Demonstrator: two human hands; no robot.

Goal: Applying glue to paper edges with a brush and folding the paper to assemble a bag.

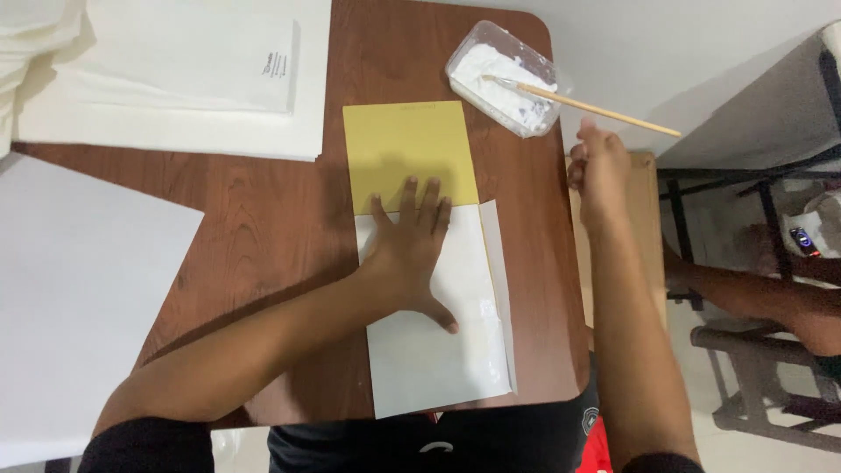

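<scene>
My left hand (410,245) lies flat, fingers spread, on a folded white sheet (438,342) that overlaps a yellow sheet (410,149) on the brown table (263,228). A narrow white flap (498,263) runs along the sheet's right side, glossy near the bottom. My right hand (597,171) hovers past the table's right edge, fingers loosely curled, holding nothing that I can see. It is just below the thin wooden stick (604,112) that rests in a clear plastic tub of white paste (506,79).
Stacks of white paper (175,70) cover the table's far left, and a large white sheet (79,289) hangs over its left edge. Another person's leg (771,302) and a stool frame (753,394) are at the right, beside a grey table (771,114).
</scene>
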